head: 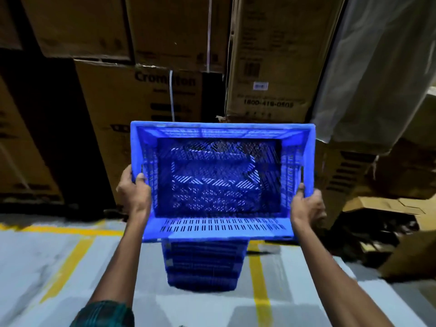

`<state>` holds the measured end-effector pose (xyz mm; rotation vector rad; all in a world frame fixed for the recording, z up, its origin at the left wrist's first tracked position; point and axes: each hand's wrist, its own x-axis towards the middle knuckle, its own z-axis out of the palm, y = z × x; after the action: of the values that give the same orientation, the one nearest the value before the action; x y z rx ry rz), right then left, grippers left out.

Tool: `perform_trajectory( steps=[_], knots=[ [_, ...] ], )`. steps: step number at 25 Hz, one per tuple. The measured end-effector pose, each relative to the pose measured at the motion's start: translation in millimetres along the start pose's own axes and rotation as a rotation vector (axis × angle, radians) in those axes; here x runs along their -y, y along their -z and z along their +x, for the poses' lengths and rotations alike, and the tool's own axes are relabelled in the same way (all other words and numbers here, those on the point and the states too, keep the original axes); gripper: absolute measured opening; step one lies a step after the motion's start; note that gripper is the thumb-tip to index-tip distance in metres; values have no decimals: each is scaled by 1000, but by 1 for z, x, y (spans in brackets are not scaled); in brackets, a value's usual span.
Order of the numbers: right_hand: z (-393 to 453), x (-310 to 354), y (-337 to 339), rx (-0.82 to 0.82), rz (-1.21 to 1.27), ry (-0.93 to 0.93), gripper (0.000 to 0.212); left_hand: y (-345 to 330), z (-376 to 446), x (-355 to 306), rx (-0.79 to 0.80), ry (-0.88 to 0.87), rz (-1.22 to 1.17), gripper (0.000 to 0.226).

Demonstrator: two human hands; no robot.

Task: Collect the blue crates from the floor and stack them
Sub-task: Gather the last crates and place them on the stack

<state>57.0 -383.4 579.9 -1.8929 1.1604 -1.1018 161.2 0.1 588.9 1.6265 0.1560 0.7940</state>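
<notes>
I hold a blue perforated crate [223, 228] in the air with both hands, its open top tilted toward me. My left hand [134, 193] grips its left rim, thumb inside the wall. My right hand [306, 207] grips the right rim. Directly under it stands a stack of blue crates [204, 265] on the grey floor; the held crate hovers just above the stack's top, and more crates show through its mesh bottom. Whether it touches the stack is hidden.
Tall stacked cardboard boxes [139, 102] form a wall right behind the stack. A plastic-wrapped load [377, 67] hangs at the right, with flattened cardboard [389, 208] and dark debris on the floor below. Yellow lines [259, 286] mark the grey floor.
</notes>
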Motion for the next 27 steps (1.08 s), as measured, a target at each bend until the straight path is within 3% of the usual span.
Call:
perform_trajectory(
  steps=[4,8,12,19,27],
  knots=[
    [37,44,-41,146,-65,-13,47,-31,39,-6,-14,-34,77,13],
    [80,96,-90,322,-214,-5,50,-74,106,0,-43,112,295,16],
    [103,130,-142,346,-325,-53,50,-120,161,14,24,225,368,26],
    [140,162,-213,374,-421,-151,45,-212,255,14,217,176,475,23],
    [173,161,-266,531,-475,-127,42,-277,290,44,345,209,574,27]
  ],
)
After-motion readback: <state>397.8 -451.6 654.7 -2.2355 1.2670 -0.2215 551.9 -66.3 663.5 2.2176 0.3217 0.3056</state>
